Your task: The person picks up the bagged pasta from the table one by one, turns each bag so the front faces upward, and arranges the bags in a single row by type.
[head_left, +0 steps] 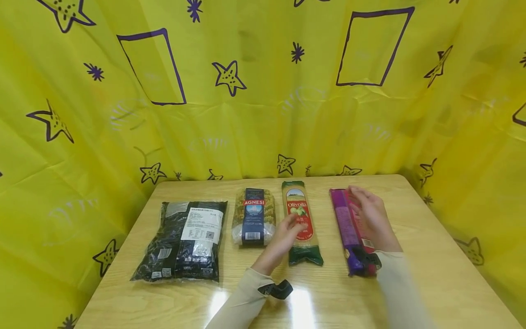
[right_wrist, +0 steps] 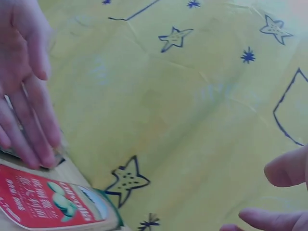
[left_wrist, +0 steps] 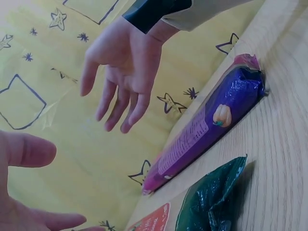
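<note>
Four packages lie in a row, the two middle-right ones under my hands. My left hand (head_left: 285,237) hovers over the Olivoila packet (head_left: 302,201), a long pack with green ends and a red label; its fingers are apart and hold nothing. My right hand (head_left: 371,214) is above the purple and pink packet (head_left: 347,228), fingers loosely extended with nothing in them. In the left wrist view the right hand (left_wrist: 127,72) hangs relaxed, well above the purple packet (left_wrist: 207,125). The right wrist view shows the left hand (right_wrist: 26,91) near the Olivoila packet (right_wrist: 53,202).
Left of the Olivoila packet lies a clear AGNESI pasta pack (head_left: 254,217) with a dark blue band. Farther left is a large black plastic bag (head_left: 181,242) with white labels. A yellow patterned curtain (head_left: 255,128) stands behind the wooden table (head_left: 427,292).
</note>
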`<state>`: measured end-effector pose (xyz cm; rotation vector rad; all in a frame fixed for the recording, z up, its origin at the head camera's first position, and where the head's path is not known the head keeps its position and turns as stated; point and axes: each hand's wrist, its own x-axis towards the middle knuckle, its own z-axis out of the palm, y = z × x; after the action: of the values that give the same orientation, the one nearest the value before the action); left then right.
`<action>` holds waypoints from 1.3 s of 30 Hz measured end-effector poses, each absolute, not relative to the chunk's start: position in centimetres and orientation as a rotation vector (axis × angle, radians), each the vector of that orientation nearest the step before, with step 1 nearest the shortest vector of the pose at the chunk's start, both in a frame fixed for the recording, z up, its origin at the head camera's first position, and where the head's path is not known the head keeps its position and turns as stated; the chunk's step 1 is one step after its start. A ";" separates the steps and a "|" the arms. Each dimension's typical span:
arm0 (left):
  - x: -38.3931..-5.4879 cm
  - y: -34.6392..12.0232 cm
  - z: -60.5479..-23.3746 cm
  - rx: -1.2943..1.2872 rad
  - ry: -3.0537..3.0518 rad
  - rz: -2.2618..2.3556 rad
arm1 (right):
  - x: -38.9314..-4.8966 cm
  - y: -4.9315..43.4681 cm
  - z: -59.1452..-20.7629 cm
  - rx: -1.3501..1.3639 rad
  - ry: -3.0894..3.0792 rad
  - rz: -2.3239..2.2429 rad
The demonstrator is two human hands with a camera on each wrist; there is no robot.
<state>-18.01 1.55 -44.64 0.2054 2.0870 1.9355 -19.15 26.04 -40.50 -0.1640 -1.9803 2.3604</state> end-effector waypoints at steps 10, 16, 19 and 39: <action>-18.1 2.9 -44.9 0.256 2.053 1.891 | -19.8 26.9 -40.2 -0.354 -2.258 2.082; -18.3 4.7 -44.7 0.257 1.988 1.887 | -19.7 27.9 -40.6 -0.419 -2.387 1.905; -18.3 5.8 -44.9 0.252 1.971 1.882 | -19.7 28.7 -41.0 -0.413 -2.411 1.894; -17.5 10.3 -45.8 0.131 1.871 1.937 | -19.7 31.0 -43.4 -0.587 -2.526 2.180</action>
<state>-17.52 10.25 -45.78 0.1314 1.8713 1.9370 -19.70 30.98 -43.44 -0.5874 -2.5257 2.1804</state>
